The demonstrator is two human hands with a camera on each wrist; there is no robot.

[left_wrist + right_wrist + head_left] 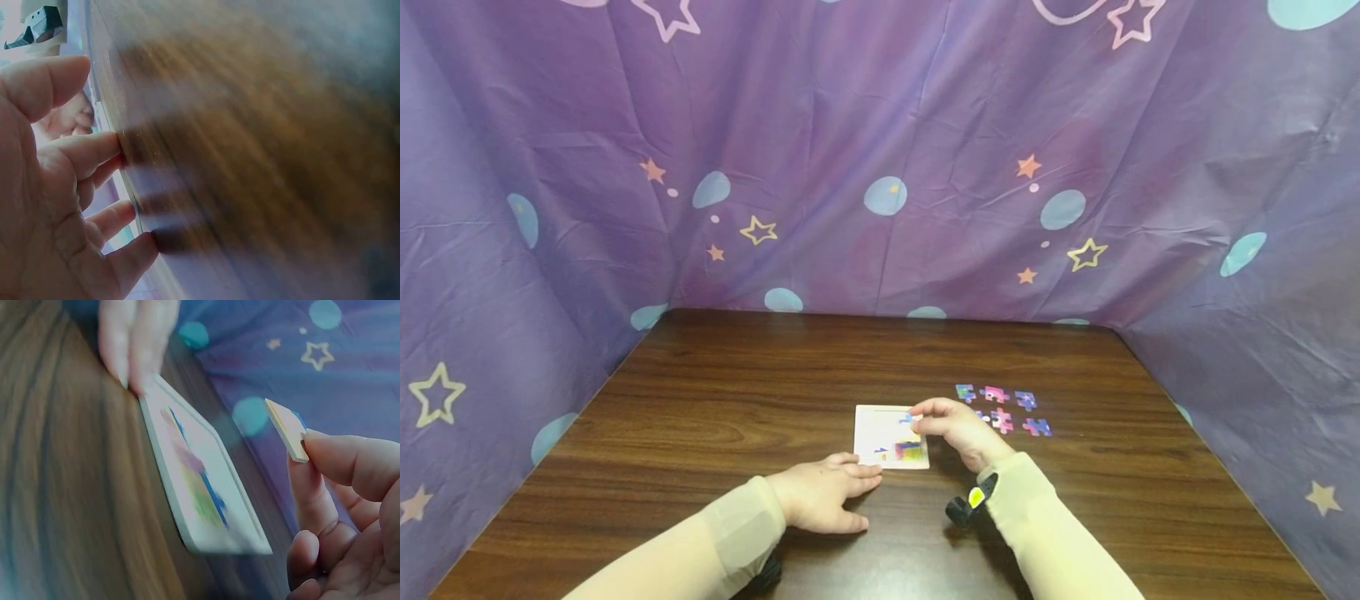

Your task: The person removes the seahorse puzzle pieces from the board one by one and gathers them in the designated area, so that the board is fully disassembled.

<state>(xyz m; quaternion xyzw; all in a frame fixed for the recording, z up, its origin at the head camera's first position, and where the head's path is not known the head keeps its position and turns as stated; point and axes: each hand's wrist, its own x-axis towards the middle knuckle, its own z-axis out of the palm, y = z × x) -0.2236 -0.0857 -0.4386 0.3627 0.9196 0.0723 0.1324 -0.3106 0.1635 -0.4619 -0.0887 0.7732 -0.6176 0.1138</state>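
A white puzzle tray (871, 425) lies flat on the table, a few coloured pieces (908, 452) set in its near part. My left hand (827, 495) rests at the tray's near left edge with fingers extended, fingertips touching the rim. Over the tray's right side, my right hand (958, 432) pinches a jigsaw piece (287, 430) between thumb and index finger. In the right wrist view that piece is held tilted, apart from the tray, showing its pale wooden edge. Its printed face is mostly turned away.
Several loose jigsaw pieces (1002, 419) lie in two rows on the table, just right of the tray. The brown wood-grain table (737, 392) is bordered by a purple curtain (820, 158) at the back and sides. A black wrist camera (958, 510) hangs below the right sleeve.
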